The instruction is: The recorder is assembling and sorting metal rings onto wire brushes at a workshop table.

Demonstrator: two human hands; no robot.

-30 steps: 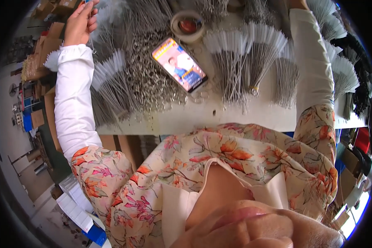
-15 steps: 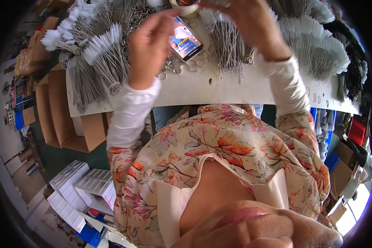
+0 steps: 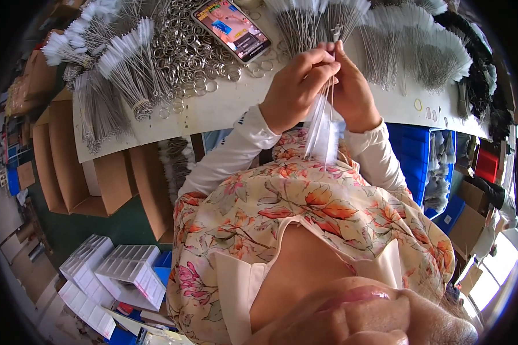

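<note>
In front of my chest, my left hand (image 3: 302, 83) and my right hand (image 3: 354, 92) meet at the table's near edge. Both are closed round a few thin wire brushes (image 3: 321, 135), whose white bristle ends hang down toward my lap. The wire ends stick up above my fingertips, and a small metallic bit shows there, too small to make out. Just beyond my hands stand bundles of similar brushes (image 3: 301, 29). Left of them a phone (image 3: 231, 30) with a lit screen lies on a heap of metal split rings (image 3: 181, 49).
More brush bundles lie at the table's left (image 3: 135, 72) and right (image 3: 437, 52). Several rubber bands (image 3: 418, 104) are on the white table (image 3: 224, 112). Open cardboard boxes (image 3: 86, 167) stand below left; a blue crate (image 3: 411, 152) holding brushes is below right.
My hands were apart over the far part of the table; they have come together nearer my body, now holding wire brushes. The view has shifted, and the tape roll at the top is gone from sight.
</note>
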